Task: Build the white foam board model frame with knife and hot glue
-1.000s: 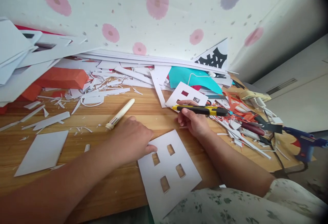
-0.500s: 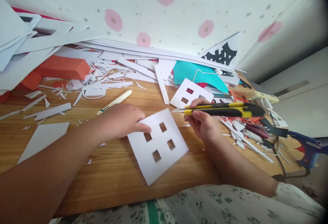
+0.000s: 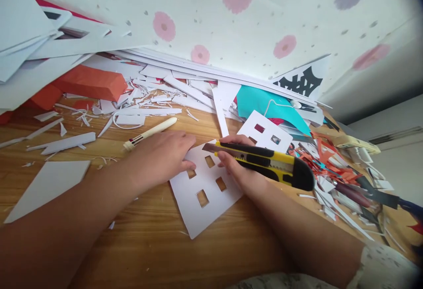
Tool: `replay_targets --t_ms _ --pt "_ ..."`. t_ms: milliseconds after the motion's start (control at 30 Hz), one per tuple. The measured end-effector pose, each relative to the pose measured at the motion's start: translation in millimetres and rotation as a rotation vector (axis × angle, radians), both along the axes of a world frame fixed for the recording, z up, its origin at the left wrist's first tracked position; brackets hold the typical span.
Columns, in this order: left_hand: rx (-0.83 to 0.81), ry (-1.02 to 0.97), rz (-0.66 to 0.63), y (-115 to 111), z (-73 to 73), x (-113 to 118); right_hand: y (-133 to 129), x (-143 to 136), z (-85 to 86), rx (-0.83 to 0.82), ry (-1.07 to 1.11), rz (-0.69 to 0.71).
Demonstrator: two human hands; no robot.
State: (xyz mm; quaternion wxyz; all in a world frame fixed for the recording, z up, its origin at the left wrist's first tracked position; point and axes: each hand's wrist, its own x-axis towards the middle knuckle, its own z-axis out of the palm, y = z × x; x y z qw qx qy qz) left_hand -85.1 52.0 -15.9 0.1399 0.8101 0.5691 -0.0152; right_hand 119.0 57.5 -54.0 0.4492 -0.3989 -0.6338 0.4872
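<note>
A white board point(image 3: 190, 207) with several square holes cut in it lies tilted on the wooden table. My left hand point(image 3: 165, 154) holds its upper left edge, the thumb on top beside a hole and the fingers closed at the far edge. My right hand point(image 3: 241, 168) is closed around a yellow and black utility knife point(image 3: 267, 163). The knife's bare blade point(image 3: 209, 148) points left over the board's top part, near my left fingers; whether it touches the board I cannot tell. My right wrist covers the board's right corner.
Behind it lies a second white board with holes point(image 3: 269, 132), beside a teal sheet point(image 3: 254, 101). A cream-handled pen-like tool point(image 3: 155, 130) rests near my left wrist. Paper scraps point(image 3: 142, 99) and an orange paper block point(image 3: 95, 82) line the back; more scraps point(image 3: 330, 187) lie right.
My right hand with the utility knife has moved left, bringing the blade from beside the board's top corner to over the board. The view has shifted slightly. My left hand keeps its hold.
</note>
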Motion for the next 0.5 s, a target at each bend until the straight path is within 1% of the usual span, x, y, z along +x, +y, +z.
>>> replay_targets --t_ms 100,200,367,500 --pt "-0.068 0.012 0.004 -1.4 0.2 2.0 -3.5 9.9 -11.1 -0.009 -0.069 0.001" --pt "-0.115 -0.005 0.009 -2.1 -1.0 2.3 -6.5 16.9 -15.6 -0.001 -0.112 0.011" --pt "-0.112 -0.106 -0.007 0.4 -7.2 0.4 -8.0 17.3 -9.2 0.089 -0.171 0.027" --pt "-0.113 -0.132 -0.022 3.6 -12.2 0.8 -8.8 16.3 -3.5 0.147 -0.238 0.027"
